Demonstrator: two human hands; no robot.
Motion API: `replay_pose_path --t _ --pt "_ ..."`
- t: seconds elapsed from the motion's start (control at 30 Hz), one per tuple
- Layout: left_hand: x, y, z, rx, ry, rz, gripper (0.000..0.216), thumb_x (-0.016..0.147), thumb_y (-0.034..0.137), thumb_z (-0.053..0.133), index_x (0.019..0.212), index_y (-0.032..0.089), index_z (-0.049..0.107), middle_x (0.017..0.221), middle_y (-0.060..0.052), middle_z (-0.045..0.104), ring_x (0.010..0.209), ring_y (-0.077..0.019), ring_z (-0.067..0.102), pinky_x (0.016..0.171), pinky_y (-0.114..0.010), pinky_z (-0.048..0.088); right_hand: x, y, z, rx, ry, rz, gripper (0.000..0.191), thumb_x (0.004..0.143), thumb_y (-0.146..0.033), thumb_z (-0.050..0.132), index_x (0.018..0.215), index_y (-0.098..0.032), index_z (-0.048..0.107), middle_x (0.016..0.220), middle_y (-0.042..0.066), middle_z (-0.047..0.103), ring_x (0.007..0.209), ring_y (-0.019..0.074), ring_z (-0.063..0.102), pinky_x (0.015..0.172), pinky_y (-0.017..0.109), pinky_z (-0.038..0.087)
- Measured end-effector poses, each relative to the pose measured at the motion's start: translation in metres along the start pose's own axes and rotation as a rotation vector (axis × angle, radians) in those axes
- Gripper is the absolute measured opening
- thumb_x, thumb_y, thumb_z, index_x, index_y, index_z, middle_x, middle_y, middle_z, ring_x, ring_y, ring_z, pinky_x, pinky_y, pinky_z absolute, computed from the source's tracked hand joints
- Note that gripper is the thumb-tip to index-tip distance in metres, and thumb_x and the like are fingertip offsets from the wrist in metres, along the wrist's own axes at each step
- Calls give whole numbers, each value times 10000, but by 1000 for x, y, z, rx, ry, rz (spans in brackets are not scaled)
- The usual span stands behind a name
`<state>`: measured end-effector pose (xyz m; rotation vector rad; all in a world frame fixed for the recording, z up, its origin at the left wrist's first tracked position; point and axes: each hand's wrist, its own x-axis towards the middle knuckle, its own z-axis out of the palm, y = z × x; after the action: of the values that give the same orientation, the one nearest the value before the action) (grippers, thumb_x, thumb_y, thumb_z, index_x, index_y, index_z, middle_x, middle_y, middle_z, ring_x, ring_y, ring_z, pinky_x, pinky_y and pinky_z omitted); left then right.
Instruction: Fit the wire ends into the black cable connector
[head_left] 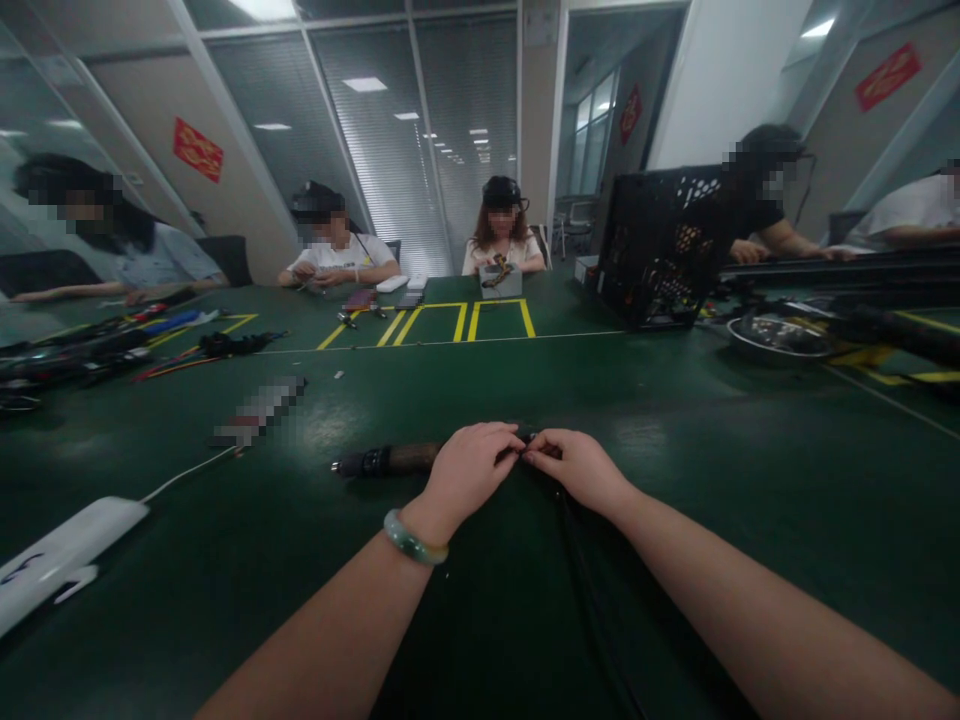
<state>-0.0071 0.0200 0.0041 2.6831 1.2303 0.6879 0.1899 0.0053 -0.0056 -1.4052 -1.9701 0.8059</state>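
An electric screwdriver (411, 459) lies across the green table in front of me, its dark body and metal tip pointing left. My left hand (474, 462), with a green bangle at the wrist, is closed over the rear part of the tool. Its thumb and forefinger come together at the tool's tail. My right hand (576, 466) pinches at the same spot, fingertips touching those of the left. From beneath the right hand a black cord (579, 545) runs down toward me. The exact join between cord and tool is hidden by my fingers.
A white power strip (82, 555) with a thin cable lies at left, near a blurred flat object (262, 410). Tools and wires (82, 345) are heaped farther left. A black computer case (656, 250) and a round metal dish (780, 335) stand right. Several people sit around.
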Motion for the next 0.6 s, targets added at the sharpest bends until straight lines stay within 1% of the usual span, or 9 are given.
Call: replay_pose_path --t 0.1,0.27,0.47,0.6 --pt "0 0 0 -8 24 -18 171 864 215 590 1028 235 637 1153 -17 637 1086 -191 579 976 -388 435 1 2 1 -17 15 -11 153 884 -330 589 863 -222 694 826 -14 668 738 155 590 649 245 394" --pt "0 0 2 -13 33 -17 92 854 208 602 934 228 644 1085 -4 652 1037 -188 591 945 -378 447 1 3 2 -34 13 -10 165 887 -338 575 863 -217 685 817 -8 668 722 155 590 634 241 388" --pt "0 6 0 7 56 -45 84 861 222 599 927 213 650 1009 -25 666 987 -201 602 915 -384 458 1 -1 6 -45 51 5 165 877 -331 565 858 -209 673 821 2 672 735 172 604 669 258 414" --pt "-1 8 -3 3 59 -46 85 865 214 598 934 213 648 986 -23 666 959 -198 602 888 -378 458 2 -4 7 -53 34 46 178 882 -331 532 874 -209 662 816 13 672 730 185 612 656 270 424"
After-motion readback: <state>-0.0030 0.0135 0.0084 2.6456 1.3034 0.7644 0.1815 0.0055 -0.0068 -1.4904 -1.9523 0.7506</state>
